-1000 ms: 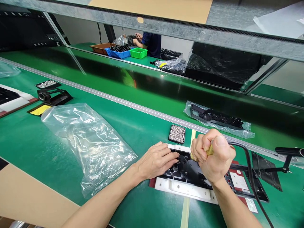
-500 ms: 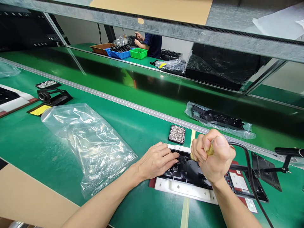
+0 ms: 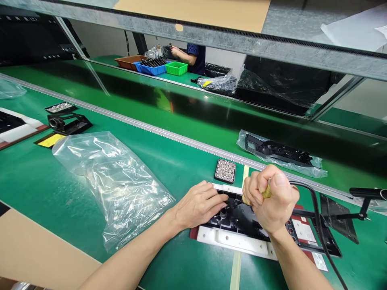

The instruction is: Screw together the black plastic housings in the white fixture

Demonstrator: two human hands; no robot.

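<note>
My left hand (image 3: 202,204) rests on a black plastic part (image 3: 242,219), its fingers stretched over the far left portion. White blocks (image 3: 238,243) on a dark red base flank the part. My right hand (image 3: 271,199) is a fist around a corded tool with a yellow grip (image 3: 267,191). Its thin dark end points down and left at the part, close to my left fingertips; the exact contact point is too small to tell. The black cord (image 3: 317,209) runs off to the right. Behind my hands lies a small black tray (image 3: 225,170) of tiny metal pieces.
A clear plastic bag (image 3: 121,189) spreads to the left. A bagged black part (image 3: 278,152) lies past the metal rail. At right are a black frame (image 3: 335,245) and a jointed stand (image 3: 365,205). Across the bench a person (image 3: 196,58) works beside coloured bins (image 3: 177,68).
The bagged part past the rail has shifted slightly right. The person opposite has moved their hands and arm. My own hands have hardly moved.
</note>
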